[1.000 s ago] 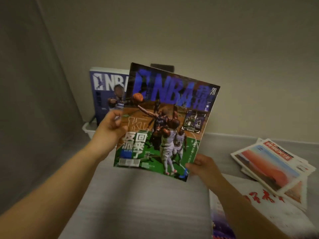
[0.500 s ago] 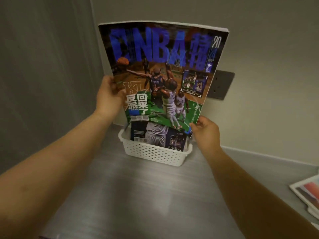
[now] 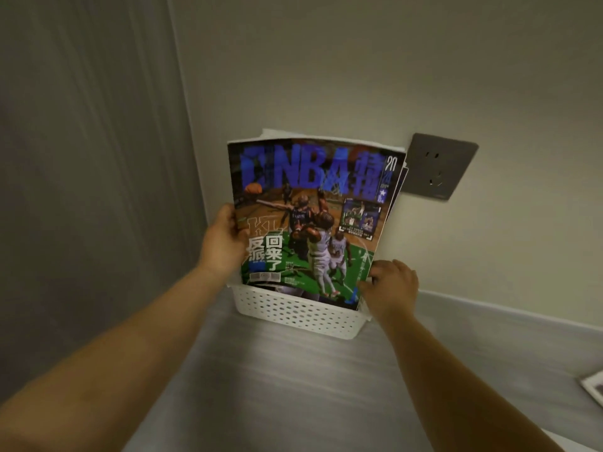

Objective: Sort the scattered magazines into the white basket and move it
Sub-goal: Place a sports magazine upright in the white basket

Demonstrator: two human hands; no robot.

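Head view: one white basket (image 3: 298, 313), perforated, on the grey bench (image 3: 293, 386), pushed against the wall below a grey wall socket (image 3: 439, 166). Two hands in frame. Left hand (image 3: 225, 244) closed on the left edge of the NBA magazine (image 3: 313, 220), thumb across the cover; right hand (image 3: 390, 288) pinching its lower right corner, fingers curled around the edge. Magazine upright between the two grips, bottom edge dipped inside the basket, just below both. Cover: blue "NBA" title at the top, basketball players on a green and brown court, white Chinese characters beside the left grip, a small inset photo above the right grip. Behind it, edges of at least two more magazines (image 3: 404, 172) standing in the basket; exact count hard to tell. Far right of the right grip, corner of one more magazine on the bench (image 3: 594, 388), well apart.
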